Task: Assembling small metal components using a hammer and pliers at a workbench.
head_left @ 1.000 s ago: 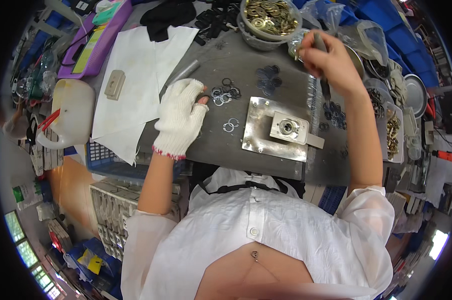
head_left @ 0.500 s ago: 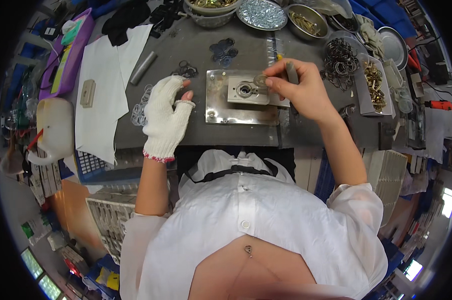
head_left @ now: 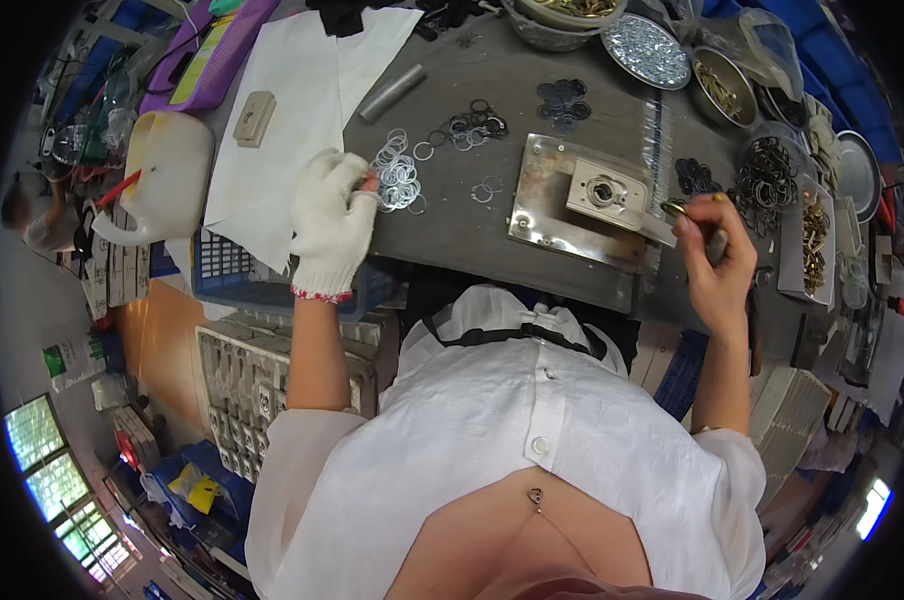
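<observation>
My left hand [head_left: 330, 218], in a white knitted glove with bare fingertips, is at the left edge of a pile of silver rings [head_left: 400, 180]. Its fingers are curled together; whatever they pinch is hidden. My right hand [head_left: 720, 258], ungloved, pinches a small brass-coloured round part [head_left: 675, 207] between thumb and forefinger. A grey rod [head_left: 717, 246] is also held against its palm. Left of this hand, a beige rectangular plate [head_left: 627, 204] with a round metal-rimmed hole lies on a shiny metal base plate [head_left: 542, 190].
Black rings [head_left: 487, 122], dark discs [head_left: 564, 100] and a metal tube [head_left: 392, 92] lie on the grey table. Along the back stand bowls of small metal parts [head_left: 647, 50]. At right are a heap of dark rings [head_left: 769, 172] and a white box of brass parts [head_left: 815, 245].
The view has swung left. My right hand has drawn away rightward from over the beige plate. My left hand has moved to the silver rings, and its fingers have closed together.
</observation>
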Demonstrator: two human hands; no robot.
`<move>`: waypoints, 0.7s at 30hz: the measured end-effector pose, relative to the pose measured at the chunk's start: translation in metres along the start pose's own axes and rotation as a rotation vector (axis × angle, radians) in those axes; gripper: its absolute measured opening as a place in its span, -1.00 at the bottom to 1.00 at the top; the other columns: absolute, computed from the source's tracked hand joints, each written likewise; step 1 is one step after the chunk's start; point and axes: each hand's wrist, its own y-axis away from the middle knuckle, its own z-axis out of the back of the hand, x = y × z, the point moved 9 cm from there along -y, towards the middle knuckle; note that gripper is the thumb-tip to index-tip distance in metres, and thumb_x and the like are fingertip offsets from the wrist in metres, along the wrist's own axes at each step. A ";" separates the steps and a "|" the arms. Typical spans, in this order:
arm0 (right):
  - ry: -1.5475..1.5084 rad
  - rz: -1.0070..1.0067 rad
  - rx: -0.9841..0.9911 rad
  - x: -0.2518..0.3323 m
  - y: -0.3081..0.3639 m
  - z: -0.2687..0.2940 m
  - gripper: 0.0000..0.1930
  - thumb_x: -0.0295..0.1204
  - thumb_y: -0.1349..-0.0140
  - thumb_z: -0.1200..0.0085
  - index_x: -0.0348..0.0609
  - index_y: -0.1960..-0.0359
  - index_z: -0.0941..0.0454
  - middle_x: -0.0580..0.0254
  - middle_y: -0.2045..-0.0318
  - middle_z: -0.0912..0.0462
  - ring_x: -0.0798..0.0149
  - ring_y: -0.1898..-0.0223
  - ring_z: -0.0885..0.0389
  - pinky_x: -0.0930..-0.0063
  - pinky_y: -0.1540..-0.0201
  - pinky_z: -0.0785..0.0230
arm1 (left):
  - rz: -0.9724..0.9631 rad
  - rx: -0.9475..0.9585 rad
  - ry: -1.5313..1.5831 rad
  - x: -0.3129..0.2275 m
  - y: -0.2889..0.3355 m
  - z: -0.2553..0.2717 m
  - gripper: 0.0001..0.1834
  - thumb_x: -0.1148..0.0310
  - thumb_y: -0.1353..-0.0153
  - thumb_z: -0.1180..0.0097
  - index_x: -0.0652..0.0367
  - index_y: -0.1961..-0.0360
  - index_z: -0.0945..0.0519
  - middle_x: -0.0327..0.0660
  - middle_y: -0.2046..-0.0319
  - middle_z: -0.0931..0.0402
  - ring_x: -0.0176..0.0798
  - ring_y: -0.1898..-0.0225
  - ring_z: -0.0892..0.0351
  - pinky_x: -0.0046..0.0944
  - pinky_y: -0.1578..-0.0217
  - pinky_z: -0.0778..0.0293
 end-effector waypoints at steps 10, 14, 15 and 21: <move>-0.122 -0.073 -0.038 0.003 0.016 -0.003 -0.94 -0.68 -0.16 -0.07 -0.31 0.36 -0.47 0.25 0.37 -0.51 0.49 0.40 -0.39 0.64 0.30 -0.25 | -0.212 0.012 -0.356 -0.029 -0.032 -0.040 -0.78 0.34 0.17 -0.28 0.16 0.45 -0.58 -0.08 -0.02 -0.44 0.07 -0.07 -0.28 -0.03 -0.10 -0.24; -0.124 -0.087 -0.060 -0.002 0.021 0.004 -0.93 -0.68 -0.14 -0.08 -0.32 0.36 -0.47 0.25 0.38 -0.50 0.48 0.40 -0.38 0.64 0.30 -0.25 | -0.166 0.044 -0.332 -0.029 -0.037 -0.044 -0.78 0.31 0.18 -0.28 0.16 0.49 -0.56 -0.09 -0.07 -0.41 0.06 -0.12 -0.22 -0.01 -0.14 -0.18; -0.130 -0.098 -0.071 -0.005 0.023 0.005 -0.93 -0.69 -0.14 -0.08 -0.32 0.35 -0.48 0.25 0.38 -0.50 0.48 0.40 -0.39 0.64 0.30 -0.25 | -0.168 0.011 -0.351 -0.032 -0.036 -0.042 -0.80 0.34 0.18 -0.28 0.16 0.51 -0.54 -0.09 -0.06 -0.42 0.06 -0.11 -0.24 -0.01 -0.13 -0.19; -0.155 -0.106 -0.085 -0.013 0.028 0.009 -0.93 -0.68 -0.14 -0.09 -0.32 0.36 -0.49 0.25 0.38 -0.50 0.48 0.40 -0.39 0.63 0.30 -0.25 | -0.328 -0.103 -0.288 -0.054 -0.016 -0.039 -0.81 0.45 0.21 -0.30 0.16 0.55 -0.51 -0.13 0.03 -0.50 0.07 -0.03 -0.32 -0.04 -0.06 -0.24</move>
